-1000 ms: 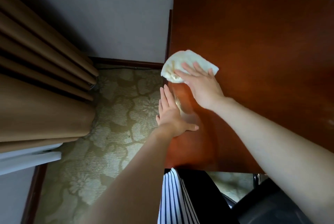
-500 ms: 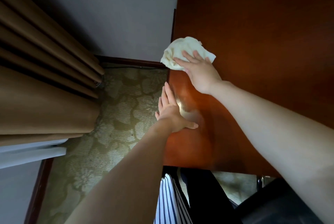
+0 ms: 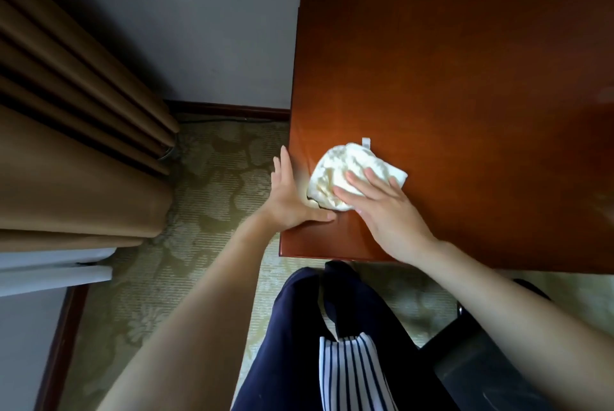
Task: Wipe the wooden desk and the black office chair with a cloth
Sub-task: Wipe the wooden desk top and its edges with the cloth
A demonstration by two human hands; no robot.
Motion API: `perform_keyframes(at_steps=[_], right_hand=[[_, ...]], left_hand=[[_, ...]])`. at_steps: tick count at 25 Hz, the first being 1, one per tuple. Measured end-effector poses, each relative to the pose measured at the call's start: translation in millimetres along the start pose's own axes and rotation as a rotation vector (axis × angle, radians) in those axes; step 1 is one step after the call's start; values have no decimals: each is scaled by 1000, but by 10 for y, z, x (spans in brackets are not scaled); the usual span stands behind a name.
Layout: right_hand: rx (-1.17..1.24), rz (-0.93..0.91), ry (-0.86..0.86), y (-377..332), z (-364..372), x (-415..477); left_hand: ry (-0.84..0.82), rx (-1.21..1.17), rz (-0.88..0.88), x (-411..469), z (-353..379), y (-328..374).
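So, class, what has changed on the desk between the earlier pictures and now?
The right hand, flat on the cloth, slid it back along the left edge of the desk toward the person, up beside the left hand. Nothing was taken hold of or let go. The left hand stayed flat on that edge.

The desk point(image 3: 465, 78) runs off right, the chair point(image 3: 481, 377) below

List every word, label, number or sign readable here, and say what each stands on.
No text can be read anywhere in this view.
The small white tag on the cloth: too small to tell whether anything is printed on it.
The wooden desk, curtain and striped garment: no writing visible.
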State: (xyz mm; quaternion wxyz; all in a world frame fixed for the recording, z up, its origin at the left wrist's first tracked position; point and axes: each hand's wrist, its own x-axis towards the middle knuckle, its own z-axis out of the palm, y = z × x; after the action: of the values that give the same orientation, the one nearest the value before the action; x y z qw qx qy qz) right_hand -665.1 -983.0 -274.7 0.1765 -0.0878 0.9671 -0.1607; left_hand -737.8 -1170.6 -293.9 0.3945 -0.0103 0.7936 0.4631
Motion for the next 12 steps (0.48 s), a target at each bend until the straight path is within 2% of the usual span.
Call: perform_keyframes(at_steps=[7,12], right_hand=[[-110,-46,-139,-46,-42,-105],[-117,-26,-70,-231,-213,597]], left_hand=[[-25,181,-27,-156,71,-192],[-39,231,-17,-105,42,-215]])
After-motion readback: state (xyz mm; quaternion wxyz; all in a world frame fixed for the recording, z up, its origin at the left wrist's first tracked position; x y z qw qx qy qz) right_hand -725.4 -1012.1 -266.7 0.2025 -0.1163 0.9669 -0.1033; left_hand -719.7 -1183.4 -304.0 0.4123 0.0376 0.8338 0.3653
